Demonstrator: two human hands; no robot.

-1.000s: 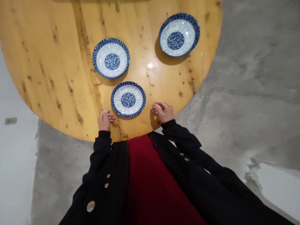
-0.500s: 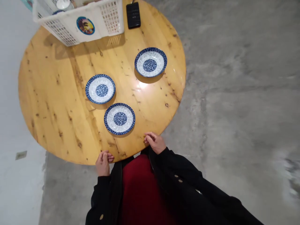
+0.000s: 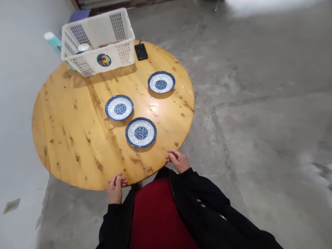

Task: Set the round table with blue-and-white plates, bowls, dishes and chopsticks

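Three blue-and-white patterned plates lie on a round wooden table [image 3: 72, 138]: the nearest plate [image 3: 141, 132], a middle plate [image 3: 119, 107] to its left and further back, and a far plate [image 3: 161, 82] toward the right edge. My left hand [image 3: 116, 186] rests at the table's near edge with fingers curled and nothing visible in them. My right hand [image 3: 177, 160] hovers at the near right edge, fingers loosely curled, also holding nothing. Both hands are closest to the nearest plate and touch no plate.
A white plastic basket [image 3: 98, 43] with a round sticker stands at the table's far side, a cup inside it. A black device [image 3: 141, 51] lies beside it. A teal object [image 3: 53, 41] pokes out behind the basket. Grey concrete floor surrounds the table; a wall is at left.
The view has pulled back and tilted up, bringing the basket and whole table into sight. Both hands have drawn back from beside the nearest plate to the table's near edge.
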